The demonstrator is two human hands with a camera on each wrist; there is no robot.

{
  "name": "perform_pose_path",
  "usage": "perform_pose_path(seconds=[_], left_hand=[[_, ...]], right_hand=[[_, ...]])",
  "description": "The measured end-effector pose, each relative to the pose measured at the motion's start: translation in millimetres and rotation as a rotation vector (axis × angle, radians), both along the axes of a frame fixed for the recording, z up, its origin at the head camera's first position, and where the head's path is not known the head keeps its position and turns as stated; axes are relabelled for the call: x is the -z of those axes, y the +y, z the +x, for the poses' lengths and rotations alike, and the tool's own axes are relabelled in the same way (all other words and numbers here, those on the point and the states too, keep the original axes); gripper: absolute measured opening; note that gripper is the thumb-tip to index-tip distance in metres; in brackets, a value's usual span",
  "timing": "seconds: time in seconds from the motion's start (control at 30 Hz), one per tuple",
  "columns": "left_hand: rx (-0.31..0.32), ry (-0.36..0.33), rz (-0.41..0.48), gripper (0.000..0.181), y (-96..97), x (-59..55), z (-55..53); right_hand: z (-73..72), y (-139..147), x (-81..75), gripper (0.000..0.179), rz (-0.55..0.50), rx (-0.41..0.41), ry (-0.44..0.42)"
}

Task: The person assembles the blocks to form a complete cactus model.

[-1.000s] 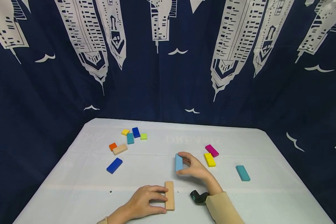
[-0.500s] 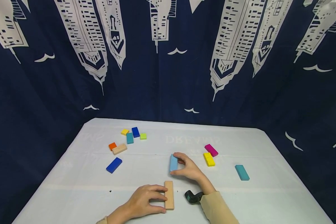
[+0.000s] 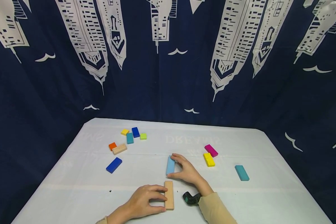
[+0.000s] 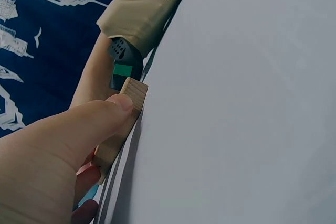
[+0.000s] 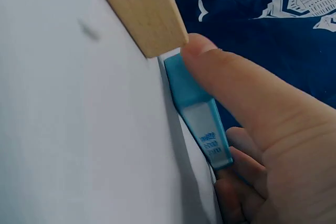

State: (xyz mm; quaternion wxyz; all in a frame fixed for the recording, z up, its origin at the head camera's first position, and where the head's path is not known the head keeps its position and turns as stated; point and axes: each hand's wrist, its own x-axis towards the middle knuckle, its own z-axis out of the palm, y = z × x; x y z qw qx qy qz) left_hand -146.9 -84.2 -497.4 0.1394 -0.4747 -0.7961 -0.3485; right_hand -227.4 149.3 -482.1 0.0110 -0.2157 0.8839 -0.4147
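Note:
My left hand (image 3: 145, 200) holds a plain wooden block (image 3: 169, 196) near the front of the table, with thumb and fingertips along its left side. In the left wrist view, the thumb lies on one end of this wooden block (image 4: 137, 94). Just beyond it, my right hand (image 3: 187, 171) pinches a light blue block (image 3: 170, 165) lengthwise between thumb and fingers. The right wrist view shows the light blue block (image 5: 186, 85) with small printed marks on its face. There, the wooden block (image 5: 142, 9) is close to the thumb tip.
On the white table (image 3: 72, 199), several coloured blocks lie at the back left, with a blue block (image 3: 114, 165) nearer. To the right are a magenta block (image 3: 211, 150), a yellow block (image 3: 209, 159) and a teal block (image 3: 242, 173). A dark wrist device (image 3: 191, 198) sits by the right sleeve.
The right hand has moved left and slightly toward the front with the light blue block, ending beyond the wooden block. The left hand and wooden block have stayed in place.

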Motion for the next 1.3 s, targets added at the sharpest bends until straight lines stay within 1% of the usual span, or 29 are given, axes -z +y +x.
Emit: perform_pose_path(seconds=[0.17,0.33,0.63,0.77,1.0,1.3], left_hand=[[-0.009,-0.002,-0.007,0.023,0.0,0.2,0.1],[-0.008,-0.007,-0.012,0.023,0.0,1.2,-0.5],[0.0,-0.025,-0.017,0.025,0.0,-0.3,-0.4],[-0.003,-0.036,-0.021,0.026,-0.1,-1.2,0.1],[-0.013,-0.024,-0.029,0.028,-0.8,-0.5,-0.1],[-0.016,-0.02,-0.031,0.029,-1.2,0.5,-0.2]], right_hand=[[0.0,0.6,1.2,0.076,0.018,-0.021,0.009],[-0.7,1.6,1.9,0.073,0.032,-0.038,-0.008],[-0.1,3.3,-0.4,0.07,-0.013,-0.07,-0.034],[-0.1,3.7,-0.6,0.07,-0.015,-0.073,-0.044],[1.1,2.4,-1.7,0.068,0.006,-0.092,-0.044],[1.7,2.4,-0.6,0.067,-0.015,-0.11,-0.047]])
